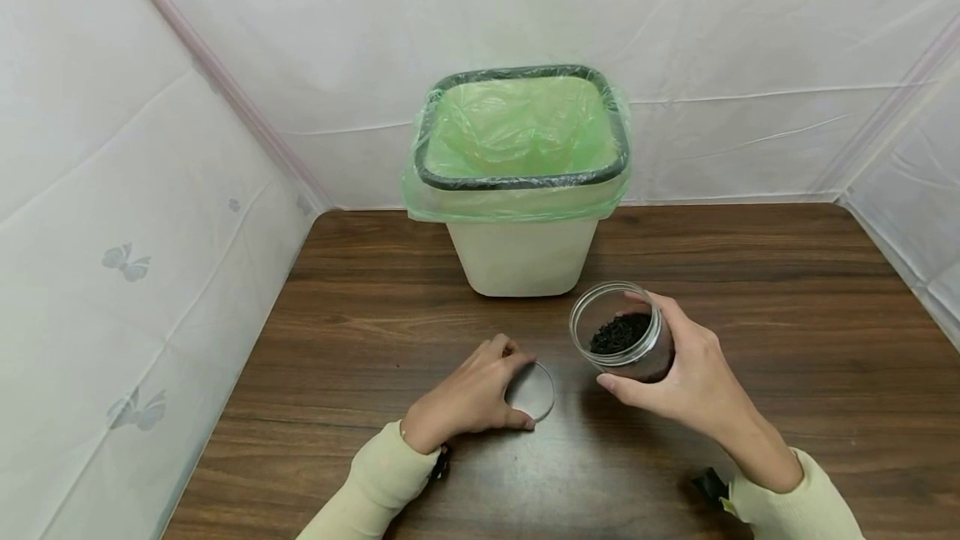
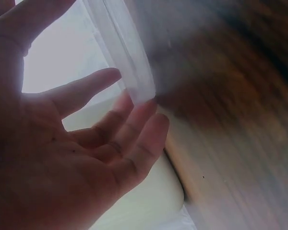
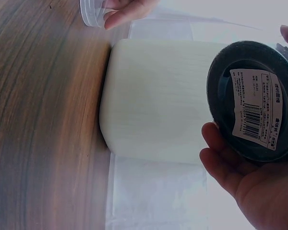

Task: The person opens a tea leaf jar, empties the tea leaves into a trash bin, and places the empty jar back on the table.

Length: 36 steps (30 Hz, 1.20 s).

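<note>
While the left hand point(image 1: 476, 390), half curled, holds 1 clear lid point(image 1: 532, 394) by its edge in front of the bin point(image 1: 525, 261), the right hand point(image 1: 697, 369), curled wide, grips 1 tilted jar point(image 1: 654, 363) of dark shreds point(image 1: 619, 334), raised right-front of the bin, whose green liner point(image 1: 517, 209) overhangs.

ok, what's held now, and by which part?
Right grip: the open jar, around its side. Left grip: the clear lid, at its rim.
</note>
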Tool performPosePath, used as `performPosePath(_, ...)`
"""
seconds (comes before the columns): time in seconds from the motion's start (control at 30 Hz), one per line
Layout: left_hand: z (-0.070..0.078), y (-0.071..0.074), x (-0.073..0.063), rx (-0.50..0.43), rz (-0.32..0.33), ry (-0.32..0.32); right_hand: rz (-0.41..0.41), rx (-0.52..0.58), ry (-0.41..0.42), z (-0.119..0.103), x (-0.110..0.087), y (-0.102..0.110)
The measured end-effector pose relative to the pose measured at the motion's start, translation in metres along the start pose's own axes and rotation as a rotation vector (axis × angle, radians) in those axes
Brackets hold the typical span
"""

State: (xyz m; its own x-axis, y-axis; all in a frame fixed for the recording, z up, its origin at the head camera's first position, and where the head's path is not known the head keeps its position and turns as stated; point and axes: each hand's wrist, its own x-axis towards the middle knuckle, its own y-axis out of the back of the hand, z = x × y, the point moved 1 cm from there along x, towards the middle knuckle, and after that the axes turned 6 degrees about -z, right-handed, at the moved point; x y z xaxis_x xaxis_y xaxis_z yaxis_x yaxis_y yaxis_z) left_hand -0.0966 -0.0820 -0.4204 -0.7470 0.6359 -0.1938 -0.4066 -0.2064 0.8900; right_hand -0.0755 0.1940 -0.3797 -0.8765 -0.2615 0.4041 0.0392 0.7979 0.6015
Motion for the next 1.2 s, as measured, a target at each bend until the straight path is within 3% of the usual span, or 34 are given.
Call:
performPosePath(0.33,-0.001,0.006,0.0,-0.037,0.033,0.008,-0.007,-0.001,0.002,0.0,0.001,0.001)
performPosePath(0.7,-0.002,0.019,0.0,-0.11,0.17,-0.011,-0.006,-0.018,-0.009,-0.001,0.003,0.002)
performPosePath(1.2,-0.002,0.03,-0.002,-0.111,0.23,-0.014,0.001,0.007,0.029,-0.002,0.005,0.003)
